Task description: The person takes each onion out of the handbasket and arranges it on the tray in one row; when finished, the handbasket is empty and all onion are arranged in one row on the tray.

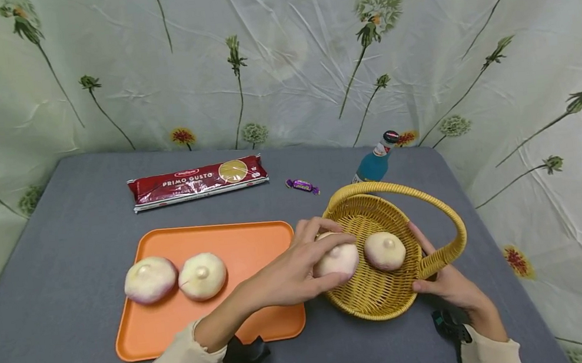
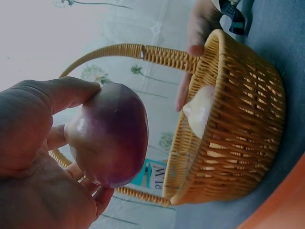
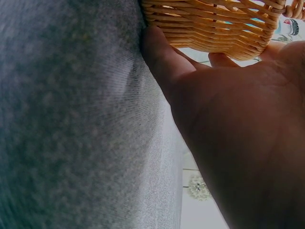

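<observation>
My left hand [image 1: 305,263] holds a white and purple turnip [image 2: 114,136] between thumb and fingers, above the left side of a wicker basket [image 1: 371,312]. In the left wrist view the turnip is off to the side of the basket's opening, apart from it. Inside the basket sits another turnip [image 1: 385,251]. My right hand [image 1: 456,285] holds the basket's right side by the handle's base, its thumb nearer me and a finger stretched along the far side. Two more turnips, one larger [image 1: 150,279] and one smaller [image 1: 202,276], lie on an orange tray [image 1: 244,245].
A red spaghetti pack [image 1: 197,182] lies behind the tray. Right of it is a purple wrapped candy [image 1: 302,187]. A bottle of blue drink [image 1: 374,164] stands behind the basket, whose tall handle [image 1: 403,188] arches up. A flowered curtain [image 1: 288,57] hangs behind the grey table [image 1: 40,279].
</observation>
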Available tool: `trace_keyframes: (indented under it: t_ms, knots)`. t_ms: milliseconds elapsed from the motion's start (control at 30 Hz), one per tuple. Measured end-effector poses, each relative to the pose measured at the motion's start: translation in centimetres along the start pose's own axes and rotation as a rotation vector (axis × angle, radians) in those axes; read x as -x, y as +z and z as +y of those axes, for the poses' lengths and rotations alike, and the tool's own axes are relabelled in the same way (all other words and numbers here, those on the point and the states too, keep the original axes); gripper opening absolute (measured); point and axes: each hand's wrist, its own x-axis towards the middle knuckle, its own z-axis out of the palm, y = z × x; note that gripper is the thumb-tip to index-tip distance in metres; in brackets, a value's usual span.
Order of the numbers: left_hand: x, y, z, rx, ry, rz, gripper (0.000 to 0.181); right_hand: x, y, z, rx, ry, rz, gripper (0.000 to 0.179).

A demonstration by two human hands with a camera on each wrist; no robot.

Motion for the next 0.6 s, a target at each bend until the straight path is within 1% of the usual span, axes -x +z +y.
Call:
trace_keyframes:
  t_ms: [100, 233, 300, 467, 600]
  knots:
    - [0.5, -0.3, -0.3, 0.007, -0.011, 0.012, 0.046, 0.0, 0.0, 0.1, -0.015, -0.002, -0.005, 0.113]
    - [1.1, -0.6, -0.9, 0.001, -0.001, 0.048, 0.046, 0.0, -0.1, 0.1, -0.011, -0.025, -0.007, 0.112]
    - [1.5, -0.8, -1.3, -0.002, -0.003, 0.066, 0.045, 0.0, 0.0, 0.1, -0.012, -0.019, -0.008, 0.112]
    - [2.5, -1.3, -2.0, -0.004, -0.040, 0.092, 0.043, 0.0, 0.2, -0.3, -0.017, 0.022, -0.001, 0.113]
    - [3.0, -1.5, -2.3, -0.024, -0.056, 0.117, 0.043, 0.0, 0.2, -0.4, -0.012, 0.016, 0.003, 0.113]
